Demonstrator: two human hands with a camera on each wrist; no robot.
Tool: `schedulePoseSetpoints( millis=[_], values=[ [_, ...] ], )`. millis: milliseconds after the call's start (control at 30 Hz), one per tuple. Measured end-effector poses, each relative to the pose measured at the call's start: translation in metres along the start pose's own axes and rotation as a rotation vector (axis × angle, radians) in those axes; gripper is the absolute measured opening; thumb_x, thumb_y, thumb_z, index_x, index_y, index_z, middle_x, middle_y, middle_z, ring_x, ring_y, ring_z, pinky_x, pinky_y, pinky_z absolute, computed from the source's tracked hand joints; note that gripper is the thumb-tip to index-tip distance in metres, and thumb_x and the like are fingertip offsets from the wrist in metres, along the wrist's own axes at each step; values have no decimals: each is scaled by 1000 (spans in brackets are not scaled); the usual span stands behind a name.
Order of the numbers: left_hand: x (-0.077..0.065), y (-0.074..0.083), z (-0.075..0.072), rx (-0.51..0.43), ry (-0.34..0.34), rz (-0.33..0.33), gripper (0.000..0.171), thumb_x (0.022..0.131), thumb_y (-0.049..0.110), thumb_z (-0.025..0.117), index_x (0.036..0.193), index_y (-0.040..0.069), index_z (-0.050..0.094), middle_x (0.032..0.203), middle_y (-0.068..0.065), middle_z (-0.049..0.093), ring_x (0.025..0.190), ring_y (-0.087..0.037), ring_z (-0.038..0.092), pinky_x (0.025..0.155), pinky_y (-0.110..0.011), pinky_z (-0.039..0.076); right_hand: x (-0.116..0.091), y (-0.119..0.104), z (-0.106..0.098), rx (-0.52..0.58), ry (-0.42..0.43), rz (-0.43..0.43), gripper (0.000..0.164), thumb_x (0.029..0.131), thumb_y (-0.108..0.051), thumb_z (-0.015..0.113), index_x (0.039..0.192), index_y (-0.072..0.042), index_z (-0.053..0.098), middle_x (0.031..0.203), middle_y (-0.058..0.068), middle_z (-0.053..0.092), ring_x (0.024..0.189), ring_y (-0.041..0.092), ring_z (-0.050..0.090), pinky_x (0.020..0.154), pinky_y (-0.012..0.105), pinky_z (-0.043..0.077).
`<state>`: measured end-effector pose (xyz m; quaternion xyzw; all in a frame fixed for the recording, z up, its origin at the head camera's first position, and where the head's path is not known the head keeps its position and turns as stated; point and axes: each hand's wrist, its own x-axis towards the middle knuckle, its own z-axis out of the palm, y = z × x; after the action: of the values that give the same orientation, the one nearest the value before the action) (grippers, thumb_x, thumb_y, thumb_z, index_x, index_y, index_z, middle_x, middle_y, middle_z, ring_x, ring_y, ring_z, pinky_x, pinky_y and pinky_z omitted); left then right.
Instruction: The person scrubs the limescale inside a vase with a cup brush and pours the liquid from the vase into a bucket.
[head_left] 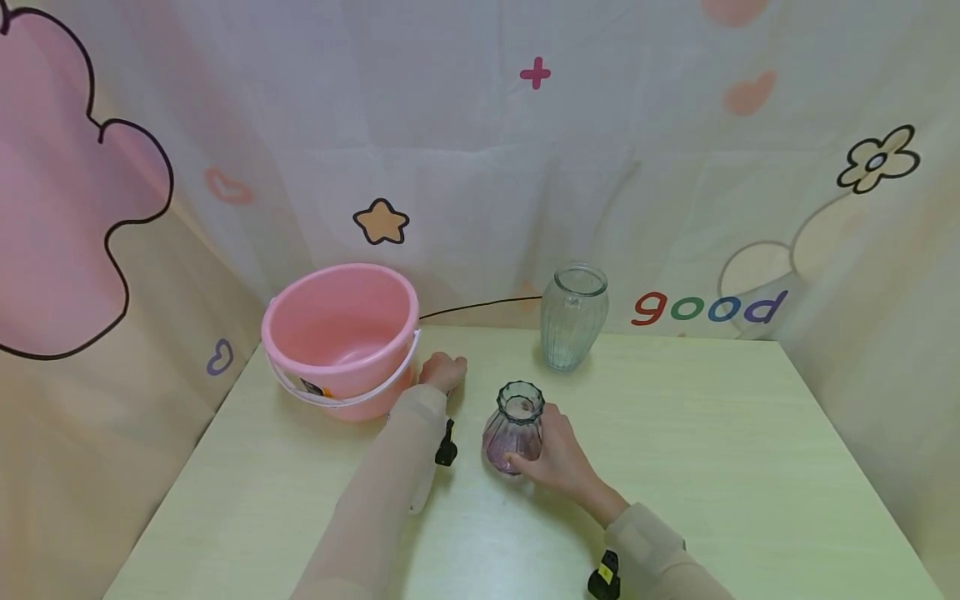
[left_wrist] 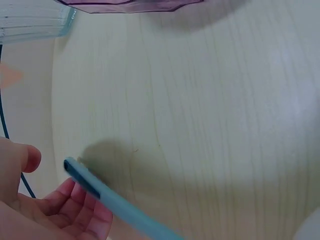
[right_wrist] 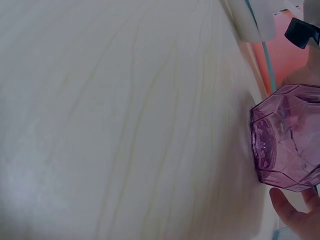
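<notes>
Currently, the right hand (head_left: pixel 561 458) is gripping a faceted purple glass vase (head_left: pixel 510 443); the left hand (head_left: pixel 444 372) is hovering half-spread.

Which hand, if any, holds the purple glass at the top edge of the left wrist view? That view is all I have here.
Observer: The right hand. The head view shows its fingers and thumb around the purple glass vase.
Reviewer: Thanks. What stands on the far side of the left hand, away from that vase?
Observer: A pink bucket, to the left of the left hand in the head view.
Reviewer: I get only the base end of the clear glass vase. Which way does its mouth face?
Observer: Upward. The head view shows it standing with its open rim on top.
</notes>
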<state>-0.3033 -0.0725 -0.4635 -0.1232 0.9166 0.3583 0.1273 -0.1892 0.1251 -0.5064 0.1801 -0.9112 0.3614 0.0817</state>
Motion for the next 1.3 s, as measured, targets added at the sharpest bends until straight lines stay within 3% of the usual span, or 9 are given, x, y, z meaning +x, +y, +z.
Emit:
schedulePoseSetpoints(
  millis=[67, 167, 300, 600, 867, 1100, 1300],
  values=[
    [-2, -1, -2, 30, 14, 19, 34, 92, 31, 39, 84, 1, 54, 90, -15, 57, 73, -22, 47, 64, -33, 41, 0, 0, 1, 10, 3, -1, 82, 69, -31, 79, 131, -1, 35, 119, 13, 48, 110, 30, 46, 92, 47, 41],
    [-2, -2, -4, 49, 26, 28, 34, 92, 30, 40, 84, 0, 55, 92, -16, 57, 77, -23, 47, 71, -35, 43, 0, 0, 2, 25, 7, -7, 82, 69, -30, 78, 133, -1, 33, 120, 14, 48, 111, 29, 46, 93, 47, 41],
    [-4, -6, -7, 41, 35, 51, 34, 91, 29, 41, 84, -1, 55, 90, -15, 57, 77, -23, 48, 73, -36, 44, -1, 0, 3, 86, 0, -9, 83, 70, -24, 78, 134, -2, 31, 123, 14, 46, 114, 28, 46, 95, 46, 40],
    [-6, -9, -7, 69, -19, 102, 42, 90, 31, 43, 104, -6, 56, 104, -18, 58, 87, -25, 52, 80, -38, 44, -4, 1, 4, 157, -30, 32, 86, 72, -18, 76, 139, -4, 24, 130, 16, 41, 122, 29, 43, 100, 45, 37],
    [-13, 1, -7, 107, -46, 227, 51, 92, 32, 44, 128, -4, 42, 127, -22, 47, 116, -36, 46, 95, -45, 39, -3, 0, 1, 178, -47, 69, 86, 73, -18, 75, 139, -3, 22, 130, 18, 41, 122, 30, 43, 100, 45, 37],
    [-33, 11, -8, 72, -12, 364, 50, 92, 32, 49, 131, 1, 43, 131, -18, 47, 121, -34, 45, 99, -44, 37, -4, 3, 5, 202, -77, 107, 89, 75, -20, 75, 142, -5, 19, 134, 15, 38, 124, 28, 41, 101, 45, 36],
    [-51, 19, -23, -6, -54, 524, 49, 93, 34, 49, 131, 4, 44, 135, -12, 47, 122, -30, 46, 99, -43, 38, -4, 2, 5, 208, -83, 103, 88, 75, -20, 75, 142, -6, 18, 135, 15, 37, 125, 27, 40, 101, 46, 36]
  ],
)
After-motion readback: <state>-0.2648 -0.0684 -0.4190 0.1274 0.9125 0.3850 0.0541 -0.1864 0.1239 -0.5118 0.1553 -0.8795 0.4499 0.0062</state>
